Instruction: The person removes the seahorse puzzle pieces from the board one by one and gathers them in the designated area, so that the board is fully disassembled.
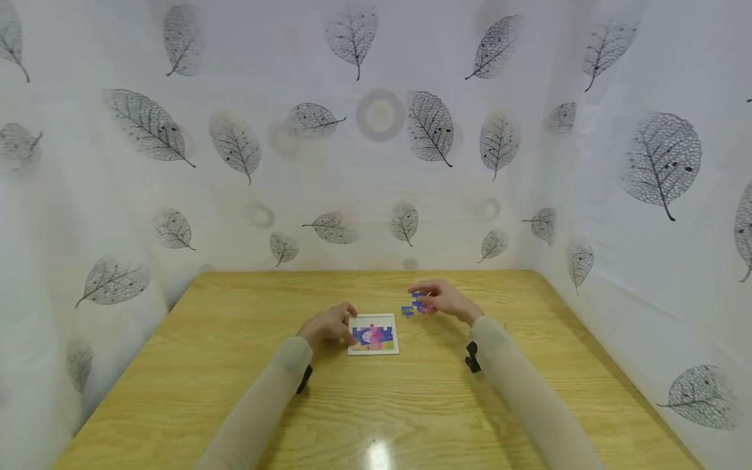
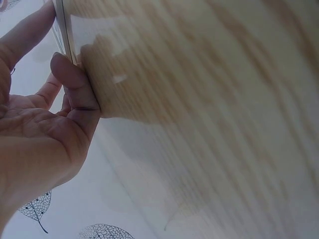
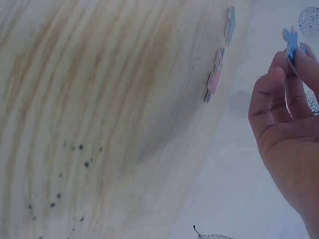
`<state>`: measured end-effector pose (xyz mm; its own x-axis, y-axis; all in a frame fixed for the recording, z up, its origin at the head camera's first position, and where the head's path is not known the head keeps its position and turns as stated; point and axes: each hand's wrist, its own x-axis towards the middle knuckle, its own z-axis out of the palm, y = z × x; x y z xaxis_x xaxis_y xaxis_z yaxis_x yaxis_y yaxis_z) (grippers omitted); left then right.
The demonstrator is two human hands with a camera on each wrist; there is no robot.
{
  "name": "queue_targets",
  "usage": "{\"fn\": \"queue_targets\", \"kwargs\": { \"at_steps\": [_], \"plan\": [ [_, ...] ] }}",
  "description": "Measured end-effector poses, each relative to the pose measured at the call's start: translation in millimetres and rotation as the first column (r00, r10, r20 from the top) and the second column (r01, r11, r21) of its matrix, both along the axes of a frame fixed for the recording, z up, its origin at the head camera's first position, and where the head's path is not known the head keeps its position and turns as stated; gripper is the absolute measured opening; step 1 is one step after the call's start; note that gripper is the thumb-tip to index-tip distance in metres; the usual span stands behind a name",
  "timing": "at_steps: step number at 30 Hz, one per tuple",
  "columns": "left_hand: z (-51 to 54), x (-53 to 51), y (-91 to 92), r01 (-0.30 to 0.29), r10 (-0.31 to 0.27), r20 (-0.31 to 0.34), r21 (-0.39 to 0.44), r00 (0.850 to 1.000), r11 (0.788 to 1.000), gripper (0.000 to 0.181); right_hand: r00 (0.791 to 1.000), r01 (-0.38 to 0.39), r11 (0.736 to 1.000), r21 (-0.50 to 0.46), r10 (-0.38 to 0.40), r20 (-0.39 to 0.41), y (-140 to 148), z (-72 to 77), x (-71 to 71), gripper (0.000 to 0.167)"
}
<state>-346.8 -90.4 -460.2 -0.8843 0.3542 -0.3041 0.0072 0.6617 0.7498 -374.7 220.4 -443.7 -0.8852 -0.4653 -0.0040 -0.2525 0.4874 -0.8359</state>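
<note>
A white-framed jigsaw puzzle [image 1: 373,353] lies on the table, its lower part filled with pieces showing a pink figure on dark blue. Its upper part is pale and bare. My left hand [image 1: 330,324] holds the frame's left side, fingers at the far corner and thumb lower down. In the left wrist view, a bent finger [image 2: 75,82] meets the edge. To the right of the frame, my right hand [image 1: 444,300] pinches a blue puzzle piece [image 3: 291,42] above the table. Beneath and beside it lie a pink piece [image 3: 215,77] and a blue-green piece [image 1: 407,311].
The wooden table [image 1: 247,378] spreads around both hands. White curtains with dark leaf prints [image 1: 431,127] enclose its back and sides. Black straps [image 1: 472,358] show at both wrists.
</note>
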Motion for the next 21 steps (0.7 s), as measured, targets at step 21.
{"fn": "queue_targets", "kwargs": {
  "at_steps": [21],
  "plan": [
    [1.9,0.9,1.2,-0.019,0.019,0.019,-0.008,1.000,1.000,0.062,0.982,0.185,0.983,0.021,-0.185,0.022,38.1,-6.6,-0.9,0.031]
  ]
}}
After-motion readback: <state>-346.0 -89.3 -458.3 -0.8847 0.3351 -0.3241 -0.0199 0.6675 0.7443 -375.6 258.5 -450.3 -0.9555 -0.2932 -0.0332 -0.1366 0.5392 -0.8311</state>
